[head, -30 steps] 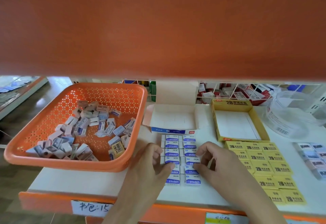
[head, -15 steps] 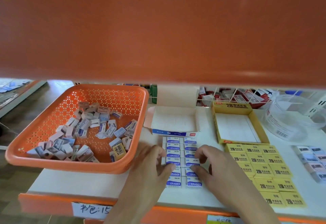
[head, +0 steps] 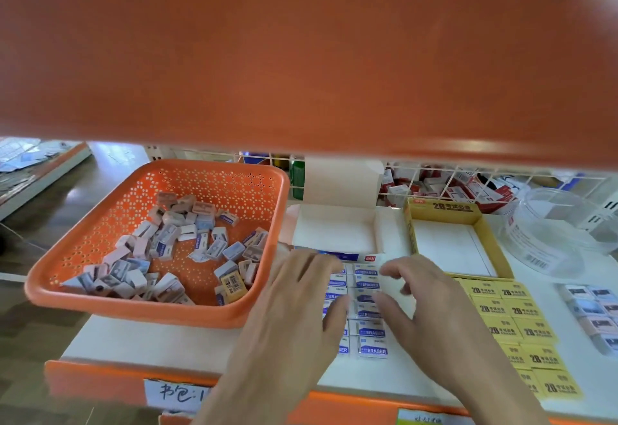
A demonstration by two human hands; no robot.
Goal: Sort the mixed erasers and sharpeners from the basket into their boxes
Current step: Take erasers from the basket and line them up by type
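Erasers: blue-white ERASER blocks (head: 368, 324), two rows on shelf (head: 200, 341) before open white box (head: 334, 230); more mixed in orange basket (head: 100, 301).
L hand (head: 301, 304): fingers spread on rows.
R hand (head: 431, 304): fingers bent; pinch unclear.
Handling: prob. light, slick sleeves; take by long sides.

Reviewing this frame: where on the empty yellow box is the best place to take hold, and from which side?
Probably the yellow box by its left wall, pinched from above, thumb inside. The box is open-topped and empty, so the rim is free; yellow erasers crowd its near wall and a clear tub sits by its right.
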